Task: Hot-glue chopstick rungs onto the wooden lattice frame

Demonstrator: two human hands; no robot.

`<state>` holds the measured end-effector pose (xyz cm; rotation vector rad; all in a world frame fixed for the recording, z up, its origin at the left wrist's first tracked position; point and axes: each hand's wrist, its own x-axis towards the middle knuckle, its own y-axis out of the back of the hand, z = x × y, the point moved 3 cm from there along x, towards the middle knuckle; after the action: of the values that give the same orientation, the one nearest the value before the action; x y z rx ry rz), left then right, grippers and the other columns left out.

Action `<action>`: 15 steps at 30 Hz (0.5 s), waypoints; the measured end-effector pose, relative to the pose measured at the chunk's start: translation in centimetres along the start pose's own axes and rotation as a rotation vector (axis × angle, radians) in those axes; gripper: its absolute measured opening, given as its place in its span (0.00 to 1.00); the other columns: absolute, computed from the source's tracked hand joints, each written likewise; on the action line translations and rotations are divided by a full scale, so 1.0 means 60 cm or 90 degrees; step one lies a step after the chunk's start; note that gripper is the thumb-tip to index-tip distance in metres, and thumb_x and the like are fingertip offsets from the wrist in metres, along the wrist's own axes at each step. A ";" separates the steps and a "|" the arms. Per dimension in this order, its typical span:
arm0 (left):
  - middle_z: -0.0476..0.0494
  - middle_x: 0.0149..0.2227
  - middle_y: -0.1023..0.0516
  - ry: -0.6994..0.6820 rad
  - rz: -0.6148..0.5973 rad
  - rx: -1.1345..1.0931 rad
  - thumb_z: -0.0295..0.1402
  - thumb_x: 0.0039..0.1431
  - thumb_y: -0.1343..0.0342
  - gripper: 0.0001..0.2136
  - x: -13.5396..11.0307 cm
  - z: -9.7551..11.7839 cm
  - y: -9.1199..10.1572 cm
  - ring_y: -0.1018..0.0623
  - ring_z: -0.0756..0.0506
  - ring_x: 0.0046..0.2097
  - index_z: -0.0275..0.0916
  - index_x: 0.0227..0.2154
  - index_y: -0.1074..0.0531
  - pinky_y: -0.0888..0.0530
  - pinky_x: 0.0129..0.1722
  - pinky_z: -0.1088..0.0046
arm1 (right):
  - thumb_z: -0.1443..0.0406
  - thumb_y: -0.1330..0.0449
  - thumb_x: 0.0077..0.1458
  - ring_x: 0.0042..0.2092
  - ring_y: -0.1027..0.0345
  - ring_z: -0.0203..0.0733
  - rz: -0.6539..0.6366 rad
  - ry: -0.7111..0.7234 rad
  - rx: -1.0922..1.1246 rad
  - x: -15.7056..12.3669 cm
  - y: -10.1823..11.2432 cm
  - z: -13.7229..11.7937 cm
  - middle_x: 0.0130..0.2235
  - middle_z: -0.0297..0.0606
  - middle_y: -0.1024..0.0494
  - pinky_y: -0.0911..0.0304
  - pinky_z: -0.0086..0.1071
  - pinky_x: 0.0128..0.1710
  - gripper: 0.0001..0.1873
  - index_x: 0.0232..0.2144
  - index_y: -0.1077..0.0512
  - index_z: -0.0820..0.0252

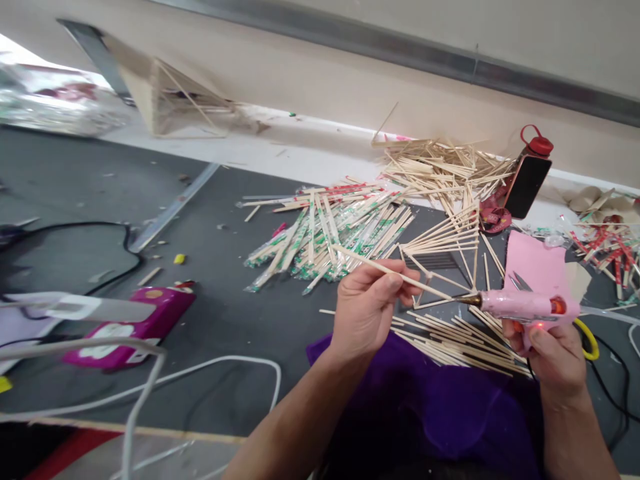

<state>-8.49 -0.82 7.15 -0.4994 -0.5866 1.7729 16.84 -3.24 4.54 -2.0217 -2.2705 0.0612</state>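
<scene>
My left hand (367, 303) pinches a thin wooden chopstick (360, 258) between thumb and fingers. The stick slants down to the right, its far end at the nozzle of a pink hot glue gun (515, 303). Around the gun's handle my right hand (555, 350) is closed, and a small orange-red light glows there. Behind the hands stands a frame of glued sticks (445, 240), partly covered by my left hand. Loose bare chopsticks (455, 340) lie just below the gun, near a purple cloth (450, 400).
Wrapped chopsticks (340, 230) are heaped mid-table, with bare sticks (440, 167) piled behind. A phone (529, 185) leans on a red-capped bottle (540, 141). At left are a magenta case (165, 313) and a white cable (220, 363); another stick frame (185, 107) stands by the wall.
</scene>
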 end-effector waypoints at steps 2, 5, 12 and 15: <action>0.48 0.21 0.19 0.003 -0.001 -0.007 0.35 0.37 0.28 0.11 0.000 -0.001 0.000 0.22 0.51 0.20 0.38 0.23 0.22 0.26 0.18 0.82 | 0.56 0.37 0.52 0.21 0.38 0.35 -0.008 0.001 0.011 0.001 -0.001 0.001 0.24 0.40 0.23 0.45 0.27 0.17 0.11 0.28 0.22 0.57; 0.49 0.21 0.19 0.003 -0.016 -0.021 0.36 0.38 0.28 0.11 -0.001 -0.001 0.001 0.22 0.51 0.20 0.39 0.24 0.22 0.26 0.18 0.82 | 0.57 0.36 0.52 0.21 0.38 0.34 -0.011 -0.007 0.020 0.001 0.000 0.004 0.25 0.40 0.23 0.46 0.26 0.17 0.10 0.30 0.22 0.56; 0.49 0.22 0.19 0.004 -0.023 -0.027 0.35 0.38 0.28 0.11 -0.001 -0.002 0.002 0.22 0.51 0.20 0.38 0.24 0.22 0.26 0.18 0.82 | 0.56 0.36 0.51 0.20 0.39 0.35 0.000 -0.021 0.008 -0.001 0.001 0.010 0.24 0.40 0.24 0.47 0.27 0.16 0.11 0.27 0.22 0.58; 0.49 0.21 0.19 0.008 -0.011 -0.020 0.35 0.37 0.28 0.11 -0.001 -0.001 0.001 0.23 0.51 0.20 0.39 0.23 0.22 0.26 0.18 0.82 | 0.56 0.36 0.51 0.20 0.39 0.35 0.017 -0.023 -0.008 0.000 0.001 0.009 0.23 0.41 0.25 0.47 0.27 0.16 0.13 0.26 0.22 0.59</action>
<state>-8.49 -0.87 7.05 -0.5249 -0.6097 1.7455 16.83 -3.21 3.97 -2.0743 -2.2704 0.0862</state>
